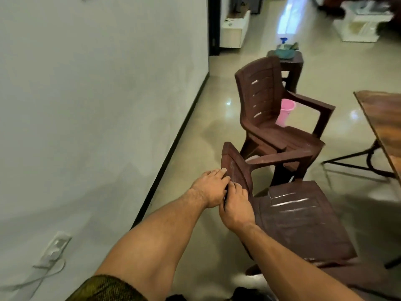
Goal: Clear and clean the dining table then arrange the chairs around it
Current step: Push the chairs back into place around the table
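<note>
A brown plastic chair (pixel 303 222) stands right below me, its backrest top toward the wall. My left hand (pixel 209 189) and my right hand (pixel 235 208) both grip the top edge of that backrest, side by side. Just beyond it stands a second brown plastic armchair (pixel 271 109), its seat facing the wooden dining table (pixel 382 118) at the right edge. Only a corner of the table top and its black metal legs show.
A grey wall (pixel 97 105) with a black skirting runs along the left. A pink bucket (pixel 286 111) sits behind the far chair. Further back, a brown stool (pixel 290 61) carries a teal cloth and a blue-capped bottle. A socket with cables hangs low on the wall.
</note>
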